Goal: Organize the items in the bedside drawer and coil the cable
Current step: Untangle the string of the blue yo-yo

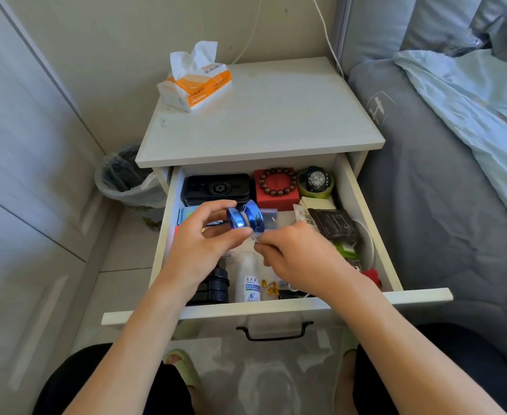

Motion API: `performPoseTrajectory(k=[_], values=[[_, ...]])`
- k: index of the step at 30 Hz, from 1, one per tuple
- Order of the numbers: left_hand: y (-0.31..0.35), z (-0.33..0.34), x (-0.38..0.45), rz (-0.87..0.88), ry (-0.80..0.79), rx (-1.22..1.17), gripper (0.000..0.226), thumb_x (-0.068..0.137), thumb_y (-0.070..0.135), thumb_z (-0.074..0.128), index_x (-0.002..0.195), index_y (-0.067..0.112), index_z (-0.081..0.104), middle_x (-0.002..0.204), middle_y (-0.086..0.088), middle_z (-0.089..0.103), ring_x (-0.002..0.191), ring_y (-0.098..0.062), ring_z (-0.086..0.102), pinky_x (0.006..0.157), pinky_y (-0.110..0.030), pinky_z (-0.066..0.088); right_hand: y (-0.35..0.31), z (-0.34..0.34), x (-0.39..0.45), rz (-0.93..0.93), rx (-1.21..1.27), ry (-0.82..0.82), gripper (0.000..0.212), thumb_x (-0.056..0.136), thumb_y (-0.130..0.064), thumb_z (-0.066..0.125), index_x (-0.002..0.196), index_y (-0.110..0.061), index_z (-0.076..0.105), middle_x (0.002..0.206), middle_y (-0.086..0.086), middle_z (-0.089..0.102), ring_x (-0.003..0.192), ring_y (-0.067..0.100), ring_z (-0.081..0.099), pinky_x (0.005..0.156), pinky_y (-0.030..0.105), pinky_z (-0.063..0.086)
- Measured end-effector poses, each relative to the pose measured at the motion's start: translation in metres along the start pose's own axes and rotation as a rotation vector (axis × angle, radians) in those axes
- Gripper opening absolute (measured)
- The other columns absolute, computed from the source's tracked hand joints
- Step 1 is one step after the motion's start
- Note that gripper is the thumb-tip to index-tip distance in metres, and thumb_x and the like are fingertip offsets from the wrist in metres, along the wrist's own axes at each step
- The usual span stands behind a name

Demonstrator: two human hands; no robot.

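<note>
bed (443,187) w/ grey cover along right side; pale blue sheet (467,103) on top of it. white nightstand, tabletop (264,121) carrying an orange-white tissue pack (195,82) at its back left. bin w/ clear liner (126,181) on floor left of nightstand. drawer (366,223) pulled out, packed. back row l to r: black case (216,187), red box (276,185) w/ brown bead bracelet lying on it, black watch (316,179) sitting on a green roll. right side: dark packet (336,224), green bits below it. front: black round item (213,286) at left, white bottle (250,280) w/ blue label just beside it, small yellow bits near bottle. left hand (204,244) over drawer centre, fingers and thumb curled round a shiny blue spool-like item (244,217), held up above contents. right hand (294,253) just beside it, fingertips pinching smth small and clear at the spool's lower edge; can't tell what. white cable (328,37) runs down wall behind nightstand.
</note>
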State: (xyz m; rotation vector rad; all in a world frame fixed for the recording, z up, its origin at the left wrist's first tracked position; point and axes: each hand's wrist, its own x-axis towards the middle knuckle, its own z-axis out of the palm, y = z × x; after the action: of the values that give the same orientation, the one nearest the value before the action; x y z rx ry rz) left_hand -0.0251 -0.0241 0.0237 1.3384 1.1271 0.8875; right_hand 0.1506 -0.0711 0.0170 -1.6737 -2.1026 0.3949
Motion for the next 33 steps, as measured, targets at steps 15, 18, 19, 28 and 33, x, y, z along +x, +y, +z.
performPoseTrajectory(k=[15,18,19,28,33], values=[[-0.004,-0.001,-0.005,0.226,-0.112,0.282,0.056,0.077,0.007,0.083,0.123,0.033,0.065,0.12,0.01,0.06,0.113,-0.003,0.061,0.089,-0.021,0.055,-0.004,0.002,0.004,0.061,0.154,0.397,0.009,0.083,-0.019,0.076,0.084,-0.018,0.068,0.08,-0.009,0.057,0.063,0.007,0.053,0.057,0.022,0.049],[-0.004,-0.006,-0.006,0.275,-0.137,0.314,0.059,0.078,0.001,0.081,0.122,0.036,0.064,0.122,0.011,0.057,0.115,-0.005,0.061,0.087,-0.019,0.055,-0.01,-0.003,0.006,0.365,0.415,0.252,0.021,0.082,-0.025,0.076,0.097,-0.024,0.061,0.084,-0.012,0.062,0.069,0.004,0.059,0.059,0.012,0.047],[-0.004,-0.007,-0.008,0.299,-0.148,0.329,0.062,0.077,-0.002,0.08,0.121,0.039,0.063,0.122,0.013,0.056,0.115,-0.005,0.06,0.086,-0.018,0.055,-0.012,-0.004,0.007,0.446,0.51,0.187,0.026,0.082,-0.026,0.076,0.102,-0.024,0.059,0.084,-0.01,0.065,0.067,0.005,0.062,0.059,0.015,0.051],[-0.009,-0.01,-0.01,0.323,-0.216,0.341,0.062,0.077,-0.01,0.07,0.123,0.031,0.061,0.122,0.012,0.061,0.118,-0.009,0.06,0.09,-0.02,0.054,-0.016,-0.003,0.008,0.723,0.952,0.045,0.029,0.09,-0.03,0.069,0.091,-0.001,0.07,0.063,0.004,0.069,0.05,0.01,0.06,0.053,0.024,0.054],[-0.009,-0.003,-0.014,0.323,-0.122,0.341,0.048,0.081,-0.004,0.072,0.118,0.024,0.061,0.116,0.014,0.066,0.114,0.0,0.061,0.091,-0.019,0.054,-0.019,0.003,0.009,0.801,1.059,0.029,0.032,0.089,-0.029,0.068,0.097,0.003,0.069,0.067,0.007,0.07,0.05,0.012,0.059,0.051,0.025,0.052]])
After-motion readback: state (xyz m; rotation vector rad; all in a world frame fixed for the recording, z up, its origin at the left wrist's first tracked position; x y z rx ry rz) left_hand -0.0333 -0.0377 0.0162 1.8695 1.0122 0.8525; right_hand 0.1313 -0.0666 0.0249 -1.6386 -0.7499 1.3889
